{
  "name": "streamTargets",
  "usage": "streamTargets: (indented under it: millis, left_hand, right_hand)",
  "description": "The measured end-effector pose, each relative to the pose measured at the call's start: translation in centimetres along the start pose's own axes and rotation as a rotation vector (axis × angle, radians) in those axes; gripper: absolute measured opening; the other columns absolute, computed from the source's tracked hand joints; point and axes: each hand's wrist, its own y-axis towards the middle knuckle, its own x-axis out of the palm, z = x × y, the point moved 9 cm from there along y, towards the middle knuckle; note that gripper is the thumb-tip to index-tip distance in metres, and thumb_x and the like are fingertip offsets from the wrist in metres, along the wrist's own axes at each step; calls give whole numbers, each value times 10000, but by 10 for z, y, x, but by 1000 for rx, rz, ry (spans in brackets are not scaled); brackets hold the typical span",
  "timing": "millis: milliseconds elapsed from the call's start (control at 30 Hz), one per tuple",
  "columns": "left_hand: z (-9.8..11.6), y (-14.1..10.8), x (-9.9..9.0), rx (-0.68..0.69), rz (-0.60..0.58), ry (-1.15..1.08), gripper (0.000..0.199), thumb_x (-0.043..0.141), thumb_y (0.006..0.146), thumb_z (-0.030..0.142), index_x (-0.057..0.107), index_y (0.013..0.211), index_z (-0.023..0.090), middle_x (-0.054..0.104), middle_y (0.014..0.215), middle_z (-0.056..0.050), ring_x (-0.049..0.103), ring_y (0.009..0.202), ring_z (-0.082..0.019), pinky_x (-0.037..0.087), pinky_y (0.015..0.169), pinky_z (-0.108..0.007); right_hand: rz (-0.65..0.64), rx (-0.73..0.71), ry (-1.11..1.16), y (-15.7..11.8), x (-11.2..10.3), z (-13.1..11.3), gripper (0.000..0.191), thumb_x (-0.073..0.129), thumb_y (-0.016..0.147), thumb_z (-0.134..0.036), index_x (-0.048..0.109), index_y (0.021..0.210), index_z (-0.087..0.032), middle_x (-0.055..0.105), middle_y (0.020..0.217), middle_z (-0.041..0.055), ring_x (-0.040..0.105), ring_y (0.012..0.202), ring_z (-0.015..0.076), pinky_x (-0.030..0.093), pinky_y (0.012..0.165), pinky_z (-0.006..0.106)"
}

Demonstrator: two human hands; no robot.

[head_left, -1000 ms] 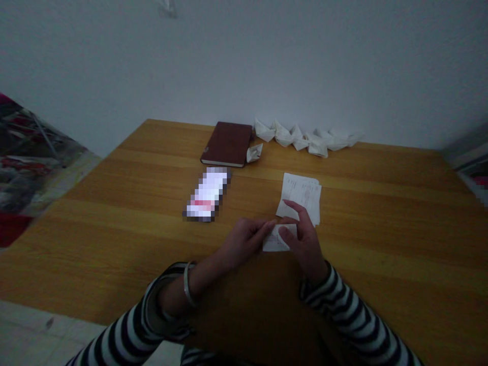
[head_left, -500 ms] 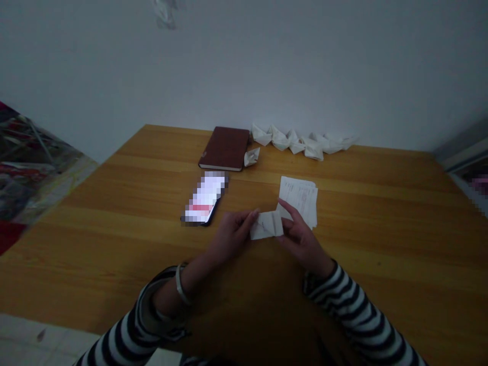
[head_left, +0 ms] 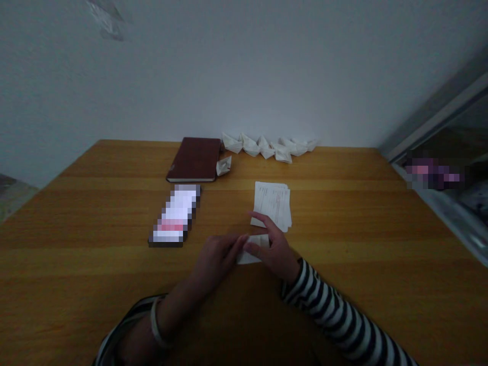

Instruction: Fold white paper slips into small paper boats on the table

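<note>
Between two hands (head_left: 213, 258); one paper (head_left: 249, 257)

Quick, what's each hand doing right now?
Left hand: closed, pinching the small white paper by its edge.
Right hand: holding the same paper, thumb on top, index finger stretched out.

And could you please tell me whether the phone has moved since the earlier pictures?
No. The phone lies just on the near side of the book, as before; both have shifted left together because the view turned.
</note>
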Motion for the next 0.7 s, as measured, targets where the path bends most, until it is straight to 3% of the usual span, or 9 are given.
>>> streamTargets:
  millis: [67,133,233,300,400,500,600,700]
  left_hand:
    - [-1,-1,6,10,-22,-33,391,449,958,361,652,697,150,565,562,8,468,522,-118,335,514,-218]
    - [-6,0,5,-22,-8,-73,405,452,960,384,638,689,147,549,568,12,453,522,-113,326,503,-216]
    - [-18,2,-10,-105,89,-107,448,469,949,442,590,634,146,497,539,22,413,492,-105,293,468,-217]
    - [-22,3,-24,-139,172,-103,470,488,932,469,570,598,147,466,506,24,401,476,-107,278,453,-223]
    - [-25,4,-36,-174,233,-106,483,510,911,491,572,580,145,461,484,20,403,471,-111,274,446,-226]
    - [-26,3,-35,-204,243,-155,488,531,891,519,589,592,138,483,504,17,413,487,-109,293,449,-218]
    - [-30,2,-23,-266,193,-312,488,552,864,564,629,647,134,536,526,13,458,488,-115,341,455,-213]
    - [-36,0,-5,-365,79,-466,513,538,859,601,630,655,139,564,515,6,488,462,-125,369,449,-223]
  right_hand:
    - [37,-22,-105,0,-2,-1,641,748,771,-353,480,1340,-231,639,760,-2,612,685,177,538,675,335]
    - [-10,-40,-70,0,3,-1,636,687,826,-332,411,1390,-233,636,772,-3,605,679,166,536,660,320]
    - [-114,-79,46,3,10,-1,687,607,873,-283,251,1459,-238,645,857,4,609,697,142,533,670,300]
    - [-129,-119,50,4,10,-2,675,582,879,-248,235,1457,-231,654,902,14,619,741,139,535,718,311]
    - [-63,-194,-63,2,3,-10,590,568,891,-226,327,1429,-221,663,964,43,635,851,160,528,824,358]
    - [-47,-279,-220,-3,2,-21,592,649,859,-272,427,1407,-246,633,1214,98,619,1072,213,490,956,414]
    - [-99,-352,-404,-7,10,-24,622,759,766,-312,540,1346,-270,632,1288,94,584,1172,263,445,1029,469]
    - [-20,-387,-459,-6,6,-20,518,705,796,-241,601,1303,-255,696,1191,94,638,1083,253,489,967,457]
